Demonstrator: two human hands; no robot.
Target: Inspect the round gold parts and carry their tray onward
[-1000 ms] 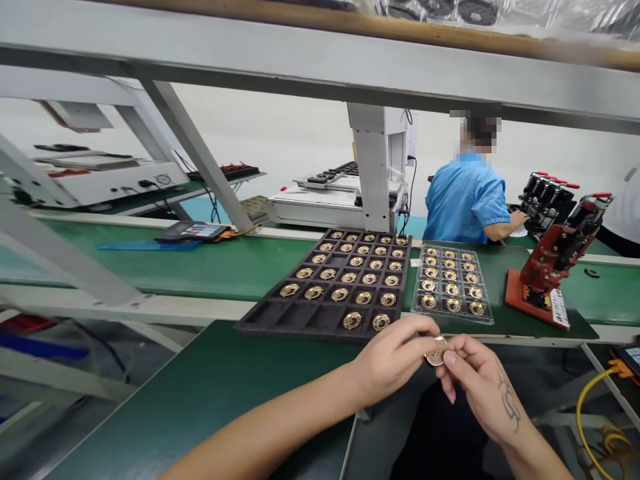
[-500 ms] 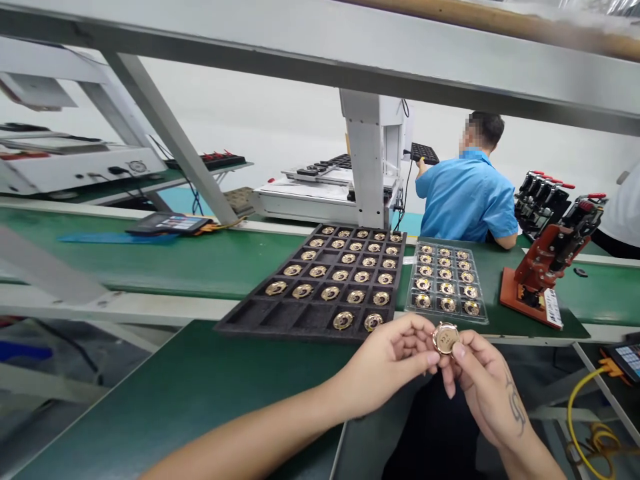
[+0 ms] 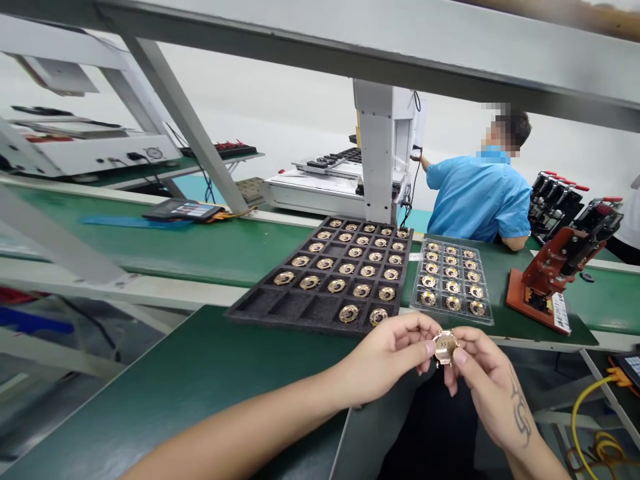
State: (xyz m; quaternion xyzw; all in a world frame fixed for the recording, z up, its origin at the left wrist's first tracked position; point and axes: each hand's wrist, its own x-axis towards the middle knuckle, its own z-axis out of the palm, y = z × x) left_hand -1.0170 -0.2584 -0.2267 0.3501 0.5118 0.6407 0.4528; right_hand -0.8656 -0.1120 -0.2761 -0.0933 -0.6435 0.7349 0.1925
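Since a second ago the round gold case (image 3: 445,346) has been turning its flat face toward us, and the left hand (image 3: 387,357) and right hand (image 3: 483,367) are both pinching its edges, holding it nearer than the trays. Beyond, the black tray (image 3: 305,312) is carrying gold parts (image 3: 349,313); the clear tray (image 3: 464,289) is sitting just beside it on the green counter (image 3: 500,273), the red clamp (image 3: 543,273) is standing to the right, and a person in blue (image 3: 477,200) is reaching toward the white machine (image 3: 377,153).

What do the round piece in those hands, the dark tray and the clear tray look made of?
Round piece: probably metal, polished gold tone; it catches bright glints.
Dark tray: perhaps foam or felted plastic, matte black; its walls show no shine.
Clear tray: likely thin plastic, glossy and transparent; the green surface shows through.
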